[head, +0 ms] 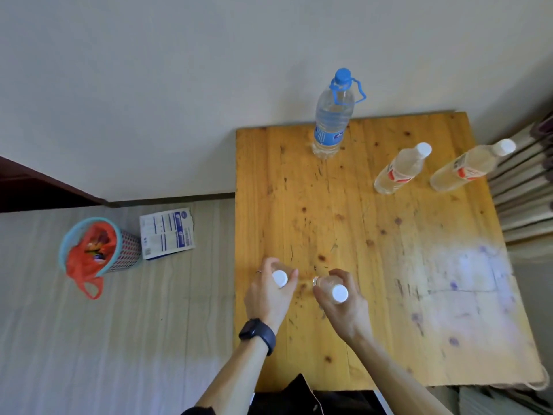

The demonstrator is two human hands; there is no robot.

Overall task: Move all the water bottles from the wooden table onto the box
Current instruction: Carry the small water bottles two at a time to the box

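Note:
On the wooden table my left hand grips a clear bottle with a white cap near the front left edge. Just to its right, my right hand grips a second white-capped bottle. Both bottles stand upright, seen from above. At the table's far side stands a large bottle with a blue cap and blue handle. Two more white-capped bottles with red labels stand at the far right. A white box with blue print lies on the floor left of the table.
A patterned waste basket with a red plastic bag stands on the floor beside the box. Stacked pale boards lie against the table's right side. A black watch sits on my left wrist.

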